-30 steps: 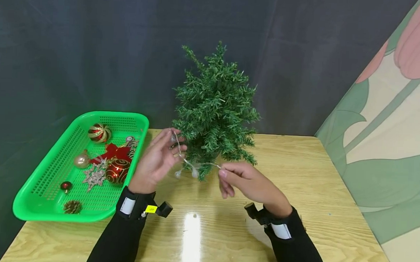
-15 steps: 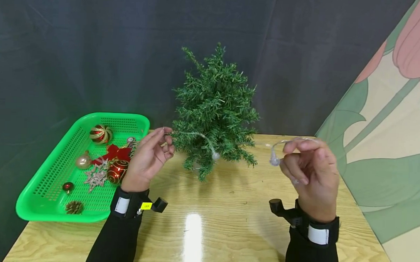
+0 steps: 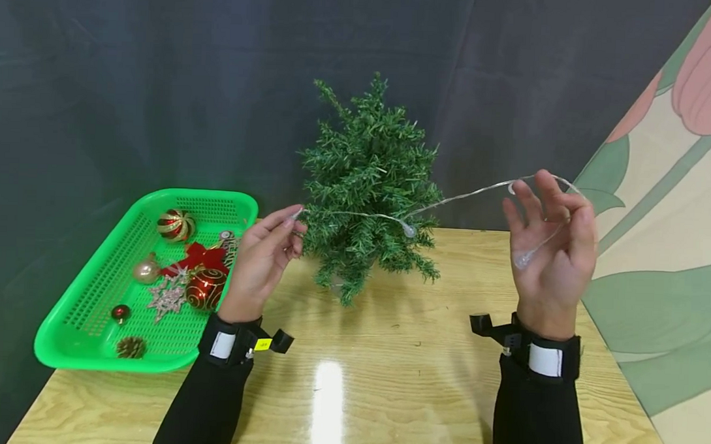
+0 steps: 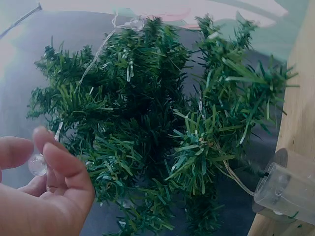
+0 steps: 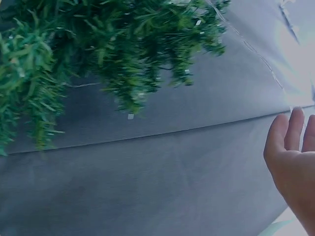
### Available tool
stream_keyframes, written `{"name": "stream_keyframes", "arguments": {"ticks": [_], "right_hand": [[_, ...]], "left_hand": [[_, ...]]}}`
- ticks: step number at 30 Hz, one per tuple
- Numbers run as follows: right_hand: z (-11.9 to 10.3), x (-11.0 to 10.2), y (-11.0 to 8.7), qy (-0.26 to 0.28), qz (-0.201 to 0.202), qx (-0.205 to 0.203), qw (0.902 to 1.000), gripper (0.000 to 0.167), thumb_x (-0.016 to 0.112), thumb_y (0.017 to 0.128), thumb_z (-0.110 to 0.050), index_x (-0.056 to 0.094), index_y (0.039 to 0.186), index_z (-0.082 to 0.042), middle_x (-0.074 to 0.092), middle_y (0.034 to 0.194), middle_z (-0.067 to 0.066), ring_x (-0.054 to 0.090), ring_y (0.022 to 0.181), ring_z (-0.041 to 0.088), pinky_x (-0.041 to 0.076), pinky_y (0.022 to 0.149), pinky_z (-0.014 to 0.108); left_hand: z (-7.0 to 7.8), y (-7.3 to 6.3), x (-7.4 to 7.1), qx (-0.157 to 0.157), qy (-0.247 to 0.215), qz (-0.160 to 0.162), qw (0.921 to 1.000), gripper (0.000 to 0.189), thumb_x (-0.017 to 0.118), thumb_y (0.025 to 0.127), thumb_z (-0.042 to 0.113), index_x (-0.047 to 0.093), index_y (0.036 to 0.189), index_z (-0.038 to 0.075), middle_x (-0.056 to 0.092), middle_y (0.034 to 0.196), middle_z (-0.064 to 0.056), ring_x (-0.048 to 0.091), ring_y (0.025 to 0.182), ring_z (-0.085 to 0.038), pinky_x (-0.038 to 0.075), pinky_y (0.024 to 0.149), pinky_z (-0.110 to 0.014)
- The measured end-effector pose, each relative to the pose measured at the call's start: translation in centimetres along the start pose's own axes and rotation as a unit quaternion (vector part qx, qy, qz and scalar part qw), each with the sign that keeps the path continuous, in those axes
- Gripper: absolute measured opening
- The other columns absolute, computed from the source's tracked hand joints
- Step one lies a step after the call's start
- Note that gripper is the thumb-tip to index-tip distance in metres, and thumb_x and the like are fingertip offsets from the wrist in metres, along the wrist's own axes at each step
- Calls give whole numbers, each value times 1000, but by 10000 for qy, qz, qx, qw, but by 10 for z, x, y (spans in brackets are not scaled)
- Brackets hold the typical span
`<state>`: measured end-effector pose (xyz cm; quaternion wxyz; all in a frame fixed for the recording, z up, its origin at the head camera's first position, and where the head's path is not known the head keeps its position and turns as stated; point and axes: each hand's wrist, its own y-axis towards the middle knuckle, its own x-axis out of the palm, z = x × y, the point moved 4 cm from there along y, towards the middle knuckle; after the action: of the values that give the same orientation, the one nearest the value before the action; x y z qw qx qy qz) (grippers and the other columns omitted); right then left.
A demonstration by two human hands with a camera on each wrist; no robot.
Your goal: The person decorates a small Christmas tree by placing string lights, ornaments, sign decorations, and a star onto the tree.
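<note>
Rear: dark grey cloth (image 3: 160, 84), creased, extending behind the full width of the surface (image 3: 408, 407). Surface: pale wood-grain finish, smooth, glossy. Right side: floral covering (image 3: 677, 259), pink tulips and green leaves on cream, meeting the cloth along a slanting edge. Lighting: bright white reflection (image 3: 328, 407), near side of the surface.

Tree (image 3: 368, 190): green, bushy, upright on the table (image 3: 385, 386).
Light string (image 3: 468, 195): thin, clear, slack across the front of the branches, then rising to the right.
Left hand (image 3: 257, 261): pinching the string, with a clear bulb (image 4: 37, 164) among the fingers.
Mid-span bulb (image 3: 409, 230): clear, drooping against the tree.
Right hand (image 3: 554, 261): raised beside the tree, holding the string.
Palm-side bulb (image 3: 523, 259): dangling before the right palm.
</note>
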<state>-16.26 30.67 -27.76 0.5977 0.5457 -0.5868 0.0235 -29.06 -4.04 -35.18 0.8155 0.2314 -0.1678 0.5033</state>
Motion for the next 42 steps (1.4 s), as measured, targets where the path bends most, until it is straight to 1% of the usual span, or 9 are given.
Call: {"name": "stream_keyframes", "arguments": {"ticks": [8, 14, 18, 23, 26, 30, 34, 38, 42], "right_hand": [[11, -28, 28, -957, 568, 76, 9938, 26, 46, 110, -11, 60, 119, 9, 63, 137, 26, 64, 118, 42, 54, 96, 48], [30, -34, 57, -1707, 489, 1015, 9789, 32, 50, 109, -12, 55, 135, 5, 59, 144, 22, 65, 120, 36, 56, 95, 43], [50, -33, 76, -2897, 380, 1687, 9414, 36, 50, 109, -13, 55, 143, -3, 61, 143, 16, 69, 112, 28, 58, 88, 34], [70, -28, 95, -4217, 191, 2033, 8834, 34, 49, 110, -15, 57, 143, -12, 64, 134, 8, 65, 111, 21, 52, 89, 31], [82, -23, 109, -4930, -64, 2138, 8433, 34, 48, 110, -19, 57, 143, -14, 66, 126, 3, 63, 111, 20, 50, 91, 29], [103, -16, 124, -5563, -522, 2136, 8014, 38, 46, 111, -21, 56, 148, -17, 68, 121, -4, 62, 110, 15, 46, 83, 27], [124, -8, 128, -5671, -883, 2004, 7940, 37, 46, 111, -18, 59, 146, -17, 65, 120, -5, 57, 96, 13, 39, 74, 27], [132, 1, 129, -5718, -1208, 1758, 7921, 32, 47, 111, -17, 64, 138, -14, 66, 118, -1, 48, 82, 13, 33, 73, 28], [133, 6, 134, -5805, -1301, 1639, 7869, 29, 46, 111, -21, 67, 129, -12, 67, 112, 1, 56, 94, 13, 37, 74, 28]], "left_hand": [[1, 1, 12, 219, 391, -245, 9987, 47, 49, 109, 8, 43, 155, 3, 66, 135, -9, 66, 85, -12, 50, 68, -21], [-3, 0, 14, 81, 1778, -471, 9829, 50, 50, 108, 10, 42, 157, 10, 54, 151, -13, 66, 95, -16, 52, 77, -28], [9, -2, 20, 509, 2824, -244, 9576, 45, 53, 105, 5, 49, 149, 7, 57, 144, -14, 67, 93, -16, 54, 78, -31], [59, 5, 36, 1790, 3316, 324, 9257, 32, 54, 98, -7, 59, 130, -5, 64, 123, -18, 64, 96, -23, 53, 82, -27], [90, 29, 44, 2231, 3332, 580, 9143, 26, 55, 98, -8, 64, 121, -4, 68, 113, -11, 62, 99, -22, 51, 84, -27], [111, 85, 43, 1866, 3505, 985, 9125, 23, 52, 102, -2, 69, 116, 3, 71, 107, -3, 63, 99, -15, 49, 83, -27], [106, 136, 40, 1015, 4080, 705, 9046, 31, 43, 107, 2, 66, 127, 1, 71, 121, -10, 64, 115, -17, 45, 87, -25], [98, 163, 52, 638, 4510, -22, 8902, 34, 40, 110, 3, 61, 138, 2, 65, 137, -13, 60, 131, -17, 45, 90, -23], [90, 178, 74, 378, 4099, -703, 9087, 36, 39, 111, 4, 59, 141, 4, 62, 143, -10, 57, 129, -15, 44, 97, -26]]}}
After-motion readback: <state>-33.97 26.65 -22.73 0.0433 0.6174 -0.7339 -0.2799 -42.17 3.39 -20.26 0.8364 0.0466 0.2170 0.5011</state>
